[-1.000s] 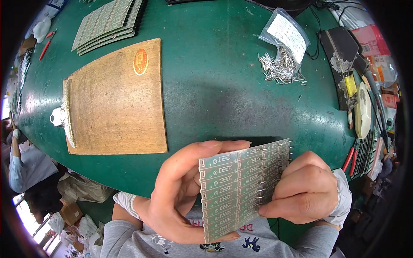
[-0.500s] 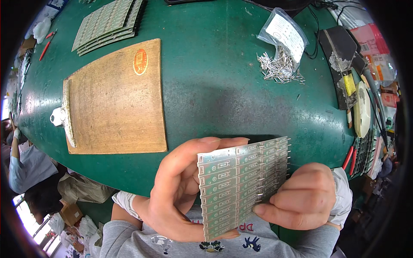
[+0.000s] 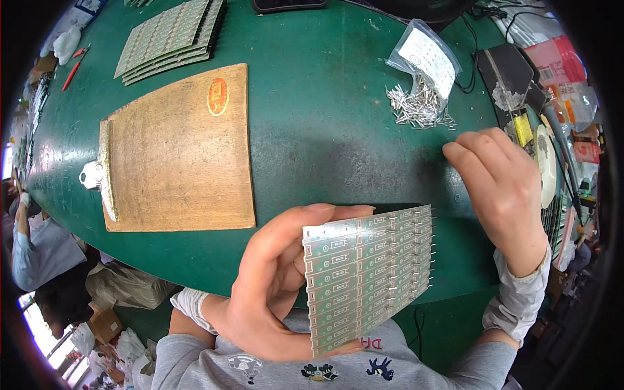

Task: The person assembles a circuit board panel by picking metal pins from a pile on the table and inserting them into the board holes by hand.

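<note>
My left hand (image 3: 260, 286) is wrapped round the left edge of a green printed circuit board panel (image 3: 348, 276), held upright and tilted above the table's near edge. Rows of small printed outlines cover the panel, and thin metal pins (image 3: 392, 283) stick out of its face and along its right edge. Off to the right, my right hand (image 3: 500, 182) is apart from the panel, its fingers bent and drawn together; the thumb and whatever the fingertips may hold are hidden. Just beyond it lies a heap of small metal pins (image 3: 419, 107), spilling from a clear plastic bag (image 3: 426, 55) with a white label.
A wooden clipboard (image 3: 182, 156) lies left on the green table (image 3: 312, 130), with stacked circuit boards (image 3: 166, 39) behind it. Red-handled pliers (image 3: 75, 68) are at far left. A soldering iron (image 3: 562, 140) and a black box (image 3: 504, 78) stand right. Another person's sleeve (image 3: 32, 253) shows left.
My right hand has left the panel's face and moved up and right toward the heap of pins. My left hand keeps its hold on the panel, which has barely shifted.
</note>
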`<action>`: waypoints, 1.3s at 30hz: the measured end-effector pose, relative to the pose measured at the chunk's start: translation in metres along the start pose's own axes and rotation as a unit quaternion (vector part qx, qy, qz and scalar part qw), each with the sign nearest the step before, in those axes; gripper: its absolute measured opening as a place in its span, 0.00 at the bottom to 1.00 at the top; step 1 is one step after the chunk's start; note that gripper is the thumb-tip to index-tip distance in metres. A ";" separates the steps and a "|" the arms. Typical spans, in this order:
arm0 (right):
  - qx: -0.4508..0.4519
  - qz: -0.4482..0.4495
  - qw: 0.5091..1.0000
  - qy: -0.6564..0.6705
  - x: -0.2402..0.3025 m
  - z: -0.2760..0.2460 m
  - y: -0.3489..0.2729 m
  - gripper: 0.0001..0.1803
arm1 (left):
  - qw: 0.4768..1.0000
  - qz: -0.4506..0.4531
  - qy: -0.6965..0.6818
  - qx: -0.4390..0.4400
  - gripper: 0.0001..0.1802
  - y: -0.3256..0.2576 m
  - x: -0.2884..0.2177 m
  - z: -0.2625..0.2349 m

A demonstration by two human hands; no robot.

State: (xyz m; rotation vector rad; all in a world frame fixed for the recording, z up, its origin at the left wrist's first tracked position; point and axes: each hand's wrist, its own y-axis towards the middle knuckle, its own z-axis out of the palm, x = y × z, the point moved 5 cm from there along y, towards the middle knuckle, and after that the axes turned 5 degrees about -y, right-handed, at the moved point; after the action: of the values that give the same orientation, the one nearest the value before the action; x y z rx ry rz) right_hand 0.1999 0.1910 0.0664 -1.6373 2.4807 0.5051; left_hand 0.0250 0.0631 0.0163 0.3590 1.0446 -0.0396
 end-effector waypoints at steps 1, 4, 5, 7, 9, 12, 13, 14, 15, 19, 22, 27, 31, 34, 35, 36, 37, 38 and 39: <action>0.031 0.015 0.999 0.011 0.003 -0.001 0.002 0.14 | 1.000 -0.003 0.010 0.004 0.62 0.001 -0.001 0.000; 0.055 0.005 0.998 -0.027 0.007 0.002 0.004 0.14 | 1.000 -0.011 0.021 0.007 0.62 0.001 -0.002 0.000; 0.055 0.005 0.998 -0.028 0.007 0.001 0.004 0.14 | 1.000 -0.016 0.021 0.007 0.62 0.000 -0.003 0.000; 0.070 0.007 0.997 -0.016 0.006 0.001 0.005 0.15 | 1.000 -0.017 0.013 0.005 0.62 -0.001 -0.002 0.001; 0.035 0.018 0.999 0.008 0.006 0.001 0.004 0.16 | 1.000 -0.019 0.004 0.001 0.62 0.000 0.001 -0.001; -0.034 0.031 0.997 0.066 0.008 -0.007 -0.002 0.16 | 1.000 -0.013 0.006 -0.002 0.62 -0.001 0.001 0.001; -0.066 0.036 0.992 0.100 0.009 -0.011 -0.004 0.16 | 1.000 -0.001 0.007 -0.008 0.62 -0.001 0.001 0.001; -0.067 0.035 0.992 0.102 0.013 -0.015 -0.004 0.16 | 1.000 0.011 0.008 -0.015 0.62 -0.002 0.001 0.001; -0.076 0.045 0.980 0.176 0.018 -0.022 -0.002 0.17 | 1.000 0.011 0.010 -0.018 0.62 -0.003 0.002 0.001; -0.069 0.096 0.937 0.328 0.037 -0.044 -0.003 0.15 | 1.000 0.010 0.009 -0.007 0.62 -0.001 -0.001 0.000; -0.102 0.084 0.905 0.404 0.041 -0.037 -0.012 0.10 | 1.000 0.008 0.018 -0.009 0.62 -0.002 0.001 0.002; -0.107 0.032 0.843 0.526 0.046 -0.031 -0.018 0.13 | 1.000 0.002 -0.011 0.008 0.63 0.001 0.002 0.001; -0.081 -0.001 0.850 0.520 0.052 -0.027 -0.016 0.14 | 0.998 0.009 0.057 -0.025 0.69 -0.002 0.001 -0.001; -0.088 -0.002 0.857 0.507 0.054 -0.025 -0.018 0.14 | 0.992 -0.002 0.121 -0.038 0.77 -0.001 0.001 -0.002; -0.087 -0.002 0.857 0.508 0.054 -0.025 -0.018 0.14 | 0.991 0.001 0.124 -0.038 0.77 -0.001 0.001 -0.002; -0.087 -0.002 0.858 0.506 0.054 -0.025 -0.018 0.14 | 0.991 0.000 0.125 -0.039 0.77 -0.001 0.002 -0.002; -0.086 -0.001 0.860 0.503 0.054 -0.025 -0.018 0.14 | 0.992 0.007 0.121 -0.044 0.76 -0.001 0.002 -0.002; -0.086 -0.001 0.860 0.504 0.054 -0.025 -0.018 0.14 | 0.992 0.013 0.118 -0.049 0.75 -0.001 0.002 -0.002; -0.089 -0.005 0.861 0.501 0.054 -0.024 -0.018 0.14 | 0.992 0.013 0.118 -0.049 0.75 -0.001 0.003 0.000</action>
State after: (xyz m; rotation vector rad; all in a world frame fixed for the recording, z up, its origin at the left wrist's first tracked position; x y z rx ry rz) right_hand 0.1964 0.1289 0.0699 -2.4333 3.1335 -0.2374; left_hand 0.0260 0.0628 0.0135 0.2915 1.2699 0.0786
